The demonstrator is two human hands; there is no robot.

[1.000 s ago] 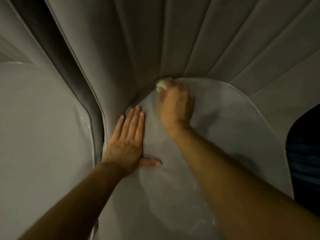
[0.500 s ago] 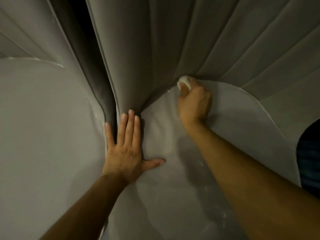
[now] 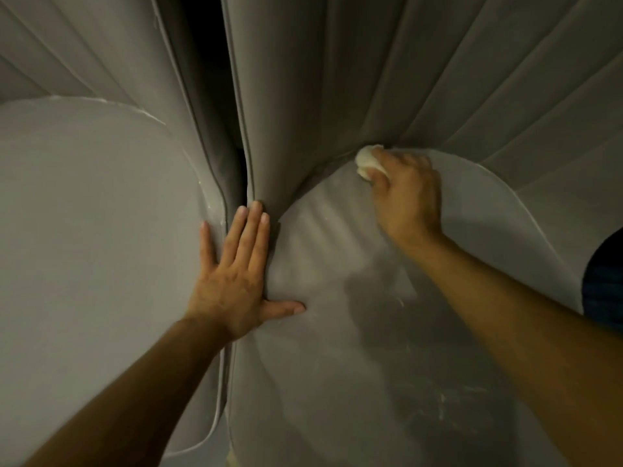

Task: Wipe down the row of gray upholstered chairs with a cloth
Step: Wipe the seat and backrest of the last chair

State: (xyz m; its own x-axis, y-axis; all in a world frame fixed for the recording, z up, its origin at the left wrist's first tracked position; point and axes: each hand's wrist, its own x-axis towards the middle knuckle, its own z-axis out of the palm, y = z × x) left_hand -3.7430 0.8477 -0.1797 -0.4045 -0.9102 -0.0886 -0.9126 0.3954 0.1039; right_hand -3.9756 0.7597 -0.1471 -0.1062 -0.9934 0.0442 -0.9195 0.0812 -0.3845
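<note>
Two gray upholstered chairs stand side by side. The right chair's seat (image 3: pixel 337 348) fills the middle, with its ribbed backrest (image 3: pixel 387 79) above. My right hand (image 3: pixel 409 197) grips a small wadded white cloth (image 3: pixel 367 161) and presses it into the crease where seat meets backrest. My left hand (image 3: pixel 232 278) lies flat with straight fingers on the left edge of that seat, fingertips at the gap between the chairs. Faint white streaks show on the seat near my right forearm.
The left chair's seat (image 3: pixel 94 264) and its ribbed backrest (image 3: pixel 84 45) fill the left side. A dark narrow gap (image 3: pixel 210 62) runs between the two backrests. A dark blue patch (image 3: pixel 605 281) shows past the right chair's edge.
My view has swung left, so both chairs sit further right in frame. My right hand with the cloth slid a little to the right along the crease. My left hand stays pressed flat.
</note>
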